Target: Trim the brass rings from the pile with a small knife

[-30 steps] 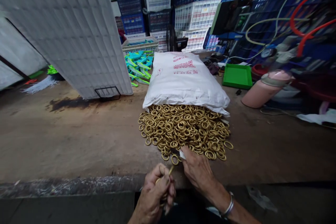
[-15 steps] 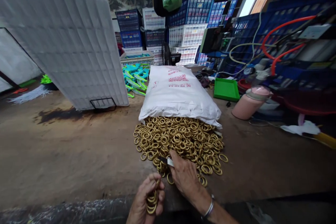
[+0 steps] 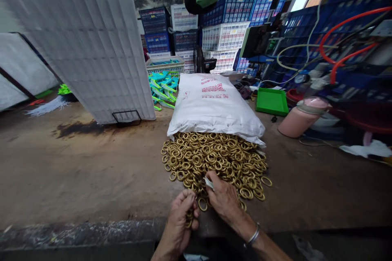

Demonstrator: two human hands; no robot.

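Note:
Several gold-coloured rings (image 3: 189, 223) are bunched in the curled fingers of my left hand (image 3: 180, 216), low over the table's front edge. Just right of it, my right hand (image 3: 226, 197) reaches into the near side of a heap of similar rings (image 3: 211, 157). It grips a small white piece (image 3: 209, 182), probably part of a slim tool; the dark tip seen earlier is hidden now. A loose ring (image 3: 202, 204) lies between the two hands. The heap spills from under a white printed sack (image 3: 214, 108).
A tall white quilted panel (image 3: 92, 57) stands at left on a black wire foot. Behind the sack lie blue-green plastic pieces (image 3: 162, 85) and stacked crates (image 3: 225, 36). A green tray (image 3: 272, 101) and a pink bottle (image 3: 301, 118) stand at right on the brown table (image 3: 92, 183).
My left hand has moved up and right, closer to the heap, and its rings show less. My right hand still holds the white piece at the rings. The whole view has shifted slightly.

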